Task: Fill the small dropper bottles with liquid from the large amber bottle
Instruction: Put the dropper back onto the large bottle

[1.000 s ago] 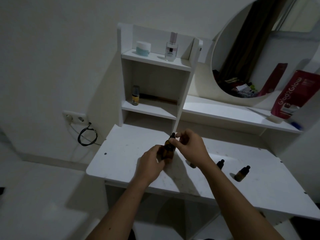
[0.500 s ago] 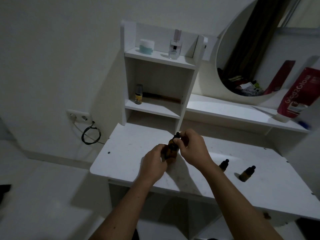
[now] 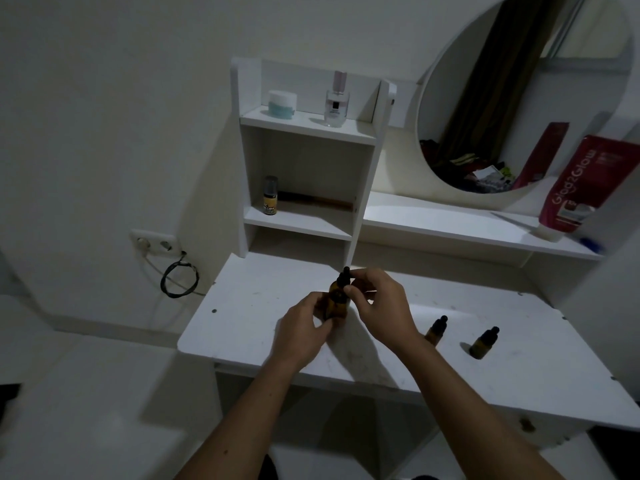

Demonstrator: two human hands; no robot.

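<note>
At table centre, the left hand (image 3: 304, 332) grips the body of the large amber bottle (image 3: 336, 299); the right hand (image 3: 379, 308) pinches its dropper cap (image 3: 344, 277) at 12 o'clock. Judged step: uncapping. Next move calls for a straight lift of the dropper. Two small dropper bottles (image 3: 437, 330) (image 3: 483, 342) stand capped at 3 o'clock, well apart from the table (image 3: 242, 306) edge, open surface between.

Both forearms are bare right up to where they leave the view at the bottom, with no sleeve or cuff on either. The left hand (image 3: 300, 330) and the right hand (image 3: 381, 306) are bare as well, ungloved, and no ring, watch or band shows on the fingers or wrists.
</note>
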